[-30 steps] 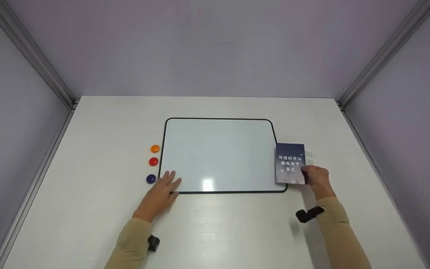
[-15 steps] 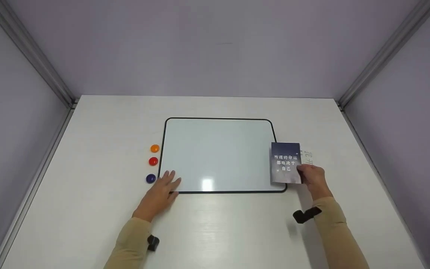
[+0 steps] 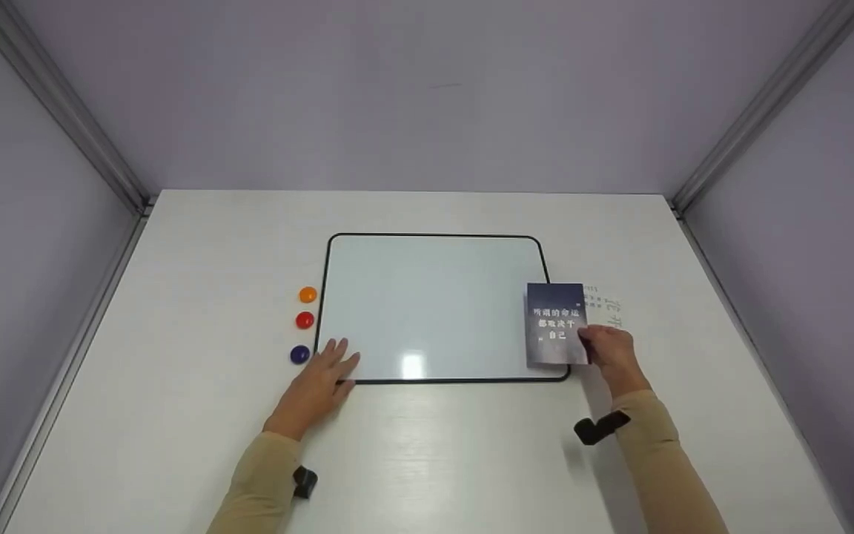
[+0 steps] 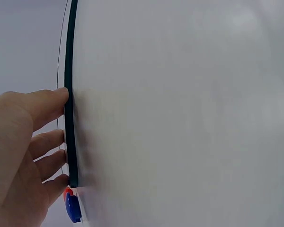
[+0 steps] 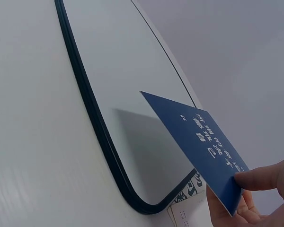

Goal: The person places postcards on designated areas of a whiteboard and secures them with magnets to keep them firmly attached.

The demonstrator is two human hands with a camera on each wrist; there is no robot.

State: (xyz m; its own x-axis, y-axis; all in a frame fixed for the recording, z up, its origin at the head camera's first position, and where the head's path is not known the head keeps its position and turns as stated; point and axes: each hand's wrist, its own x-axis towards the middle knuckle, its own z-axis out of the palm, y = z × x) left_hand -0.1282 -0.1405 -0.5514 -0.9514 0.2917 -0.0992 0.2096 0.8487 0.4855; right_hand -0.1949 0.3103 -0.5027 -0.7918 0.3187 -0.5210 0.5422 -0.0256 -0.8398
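White table: three magnets beside whiteboard, nothing blocking.

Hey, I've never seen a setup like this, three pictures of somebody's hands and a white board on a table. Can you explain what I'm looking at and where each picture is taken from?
There is no machine here: a person works with two bare hands and wears three small cameras. The wide picture comes from a camera on the head, looking down at a white table. The other two come from cameras strapped to each wrist, so they show close, tilted views.

On the table lies a whiteboard with a dark rim. To its left sit three round magnets: orange, red and blue.

The left hand lies flat, with straight fingers, on the board's near left corner. The right hand pinches a dark blue card with white lettering, raised over the board's right edge; the right wrist view shows its shadow on the board. A pale printed card lies on the table beside the board's right edge.
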